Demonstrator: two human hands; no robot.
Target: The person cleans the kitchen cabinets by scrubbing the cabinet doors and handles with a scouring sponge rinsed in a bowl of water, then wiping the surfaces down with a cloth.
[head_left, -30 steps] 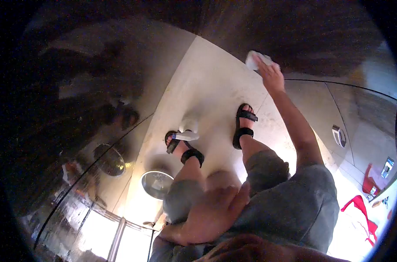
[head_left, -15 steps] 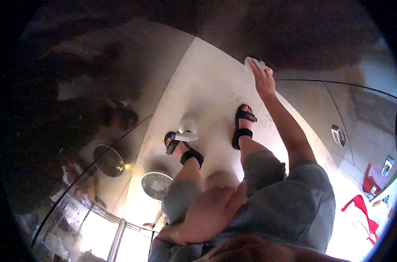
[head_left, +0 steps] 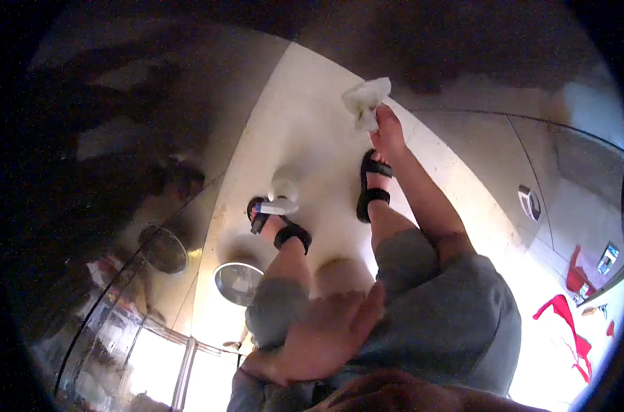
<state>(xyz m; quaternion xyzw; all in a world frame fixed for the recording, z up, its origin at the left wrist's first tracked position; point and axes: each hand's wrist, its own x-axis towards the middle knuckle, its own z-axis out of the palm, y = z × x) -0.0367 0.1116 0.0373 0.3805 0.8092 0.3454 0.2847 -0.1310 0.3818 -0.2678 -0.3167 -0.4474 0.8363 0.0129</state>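
My right hand (head_left: pixel 388 130) reaches forward over the pale surface, its fingers closed on a crumpled white wipe (head_left: pixel 368 96); whether it is cloth or paper I cannot tell. Part of the wipe hangs loose, with a yellowish patch on it. My left hand (head_left: pixel 329 333) rests blurred in front of my left thigh, fingers stretched out and holding nothing. Beside my left sandal (head_left: pixel 259 218) stands a spray bottle (head_left: pixel 284 192) with a white trigger head and blue tip, seen from above. My right sandal (head_left: pixel 372 189) is just below the right hand.
A round, metal-rimmed container (head_left: pixel 238 283) stands left of my left leg. Dark glossy panels (head_left: pixel 167 158) flank the pale surface (head_left: pixel 312 117) and mirror things. Between my legs is a blurred brownish round shape (head_left: pixel 343 275). Red fabric (head_left: pixel 569 329) lies at the far right.
My right hand has drawn back and left from the pale surface's edge, and the wipe now hangs more spread out. The left hand has stayed nearly in place.
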